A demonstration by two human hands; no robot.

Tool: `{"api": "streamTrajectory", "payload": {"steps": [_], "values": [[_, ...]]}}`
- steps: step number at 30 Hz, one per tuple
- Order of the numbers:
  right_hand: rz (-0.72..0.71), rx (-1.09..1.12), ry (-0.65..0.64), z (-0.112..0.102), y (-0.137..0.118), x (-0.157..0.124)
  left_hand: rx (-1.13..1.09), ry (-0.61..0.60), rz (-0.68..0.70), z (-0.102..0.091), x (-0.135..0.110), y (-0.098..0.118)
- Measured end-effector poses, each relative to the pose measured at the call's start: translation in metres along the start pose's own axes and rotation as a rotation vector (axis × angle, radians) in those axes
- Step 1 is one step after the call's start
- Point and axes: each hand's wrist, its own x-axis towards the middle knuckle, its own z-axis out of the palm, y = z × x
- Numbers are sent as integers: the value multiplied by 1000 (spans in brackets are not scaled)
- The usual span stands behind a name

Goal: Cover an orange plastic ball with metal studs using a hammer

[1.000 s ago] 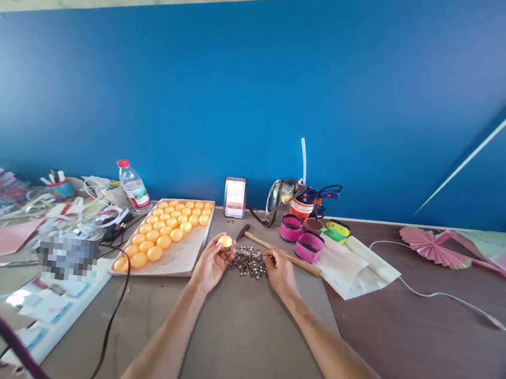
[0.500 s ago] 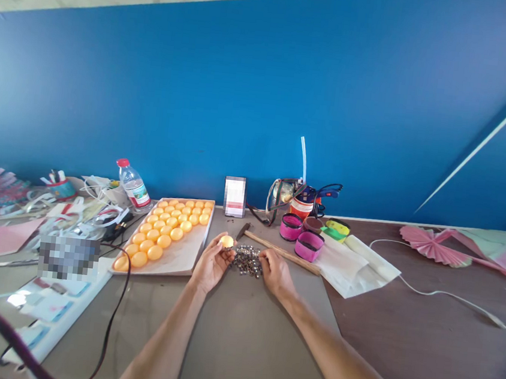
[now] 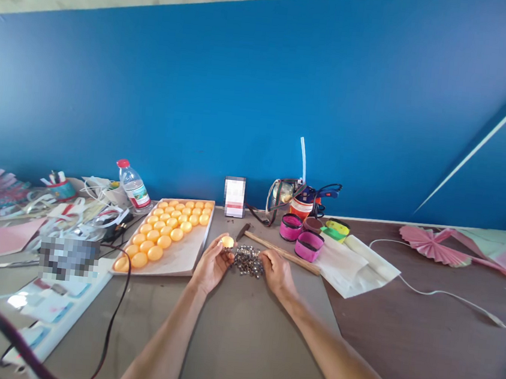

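My left hand has its fingers closed round an orange table-tennis ball. Just to the right of it lies a pile of small shiny metal pieces, too small to name. At the pile's right edge is my right hand, thumb and fingers pinched together; whatever they hold is too small to make out. A shallow tray with rows of similar orange balls stands to the left of my left hand. Behind the pile a hammer lies with its wooden handle slanting toward the right.
Pink wristband-like loops and white sheets lie to the right. A water bottle, a power strip and tangled cables crowd the left. A dark cable loops across the front left. A blue partition rises behind.
Both hands stay almost in place, the left still around the ball. My right hand's fingers have shifted very slightly at the pile's edge.
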Motion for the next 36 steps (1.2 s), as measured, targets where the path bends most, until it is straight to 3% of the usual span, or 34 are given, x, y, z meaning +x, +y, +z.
{"api": "streamTrajectory", "payload": {"steps": [4, 9, 15, 20, 28, 36], "values": [[24, 123, 79, -6, -3, 4, -3, -6, 10, 0, 0, 0], [263, 360, 41, -13, -14, 8, -37, 16, 15, 3, -2, 1], [333, 610, -80, -9, -52, 15, -96, -10, 20, 2, 0, 2], [370, 748, -24, 6, -76, 27, -130, -38, 33, -1, 3, 2], [422, 934, -7, 40, -72, 19, -80, -49, 47, -3, 2, 0], [385, 894, -26, 45, -60, 17, -13, -23, 53, -2, 2, 0]]}}
